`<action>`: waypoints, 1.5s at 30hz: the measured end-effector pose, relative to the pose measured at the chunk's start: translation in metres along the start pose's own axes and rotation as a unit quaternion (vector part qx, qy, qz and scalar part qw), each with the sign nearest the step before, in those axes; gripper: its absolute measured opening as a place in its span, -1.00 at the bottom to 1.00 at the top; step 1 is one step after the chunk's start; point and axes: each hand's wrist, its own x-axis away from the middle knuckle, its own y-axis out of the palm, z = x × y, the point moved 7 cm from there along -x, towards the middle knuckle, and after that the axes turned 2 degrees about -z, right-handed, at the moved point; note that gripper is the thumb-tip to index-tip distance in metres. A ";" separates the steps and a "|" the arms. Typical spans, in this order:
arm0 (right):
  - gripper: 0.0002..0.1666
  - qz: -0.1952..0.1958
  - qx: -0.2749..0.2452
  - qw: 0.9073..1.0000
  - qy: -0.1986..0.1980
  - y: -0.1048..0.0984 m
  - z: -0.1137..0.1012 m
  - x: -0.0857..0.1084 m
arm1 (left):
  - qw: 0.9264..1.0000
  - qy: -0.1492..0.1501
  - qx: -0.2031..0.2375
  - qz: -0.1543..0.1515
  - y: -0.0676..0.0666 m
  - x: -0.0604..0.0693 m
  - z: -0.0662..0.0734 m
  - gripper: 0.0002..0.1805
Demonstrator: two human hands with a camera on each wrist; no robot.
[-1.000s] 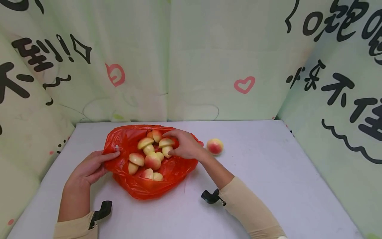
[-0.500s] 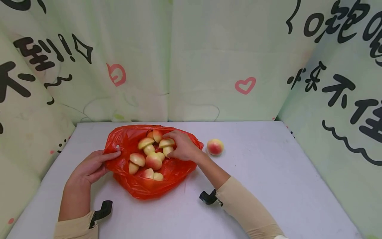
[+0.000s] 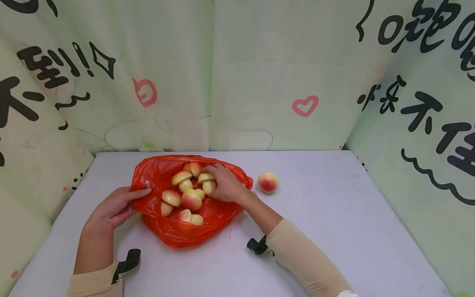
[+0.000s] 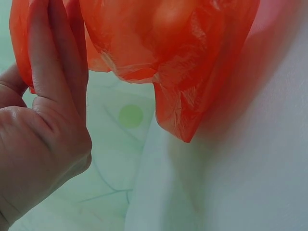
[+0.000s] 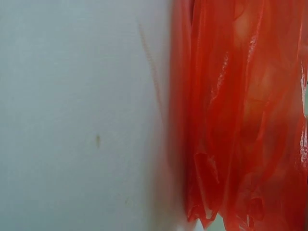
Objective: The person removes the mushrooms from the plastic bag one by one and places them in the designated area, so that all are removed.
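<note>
Right grip [image 3: 226,185]: slightly farther left than before, curled round a pale-yellow mushroom-shaped piece [image 3: 205,178] inside the red plastic bag [image 3: 163,232]
Left grip [image 3: 114,207]: pinches the bag's left edge, unmoved
Right side: white bench [image 3: 356,222] extends beyond a round yellow-red fruit [image 3: 268,182]

Red bag [image 3: 182,239], pink-blushed cream mushroom shapes [image 3: 171,198], white table [image 3: 334,198], beige sleeves [image 3: 304,255], pale green backdrop [image 3: 252,82], black lettering [image 3: 22,109]

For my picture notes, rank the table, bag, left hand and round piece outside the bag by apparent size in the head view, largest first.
1. Table
2. Bag
3. Left hand
4. Round piece
</note>
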 end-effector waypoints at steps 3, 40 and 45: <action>-0.23 0.009 0.001 1.000 -0.006 0.000 0.000 0.000 | 1.000 -0.001 0.005 0.000 0.000 0.000 0.000 -0.50; -0.17 0.027 0.004 1.000 0.011 0.006 -0.002 0.002 | 1.000 -0.004 -0.001 0.000 0.000 0.002 0.000 -0.56; -0.15 0.030 0.011 0.999 0.009 0.003 -0.003 0.002 | 1.000 -0.006 -0.002 0.001 0.000 0.002 0.001 -0.53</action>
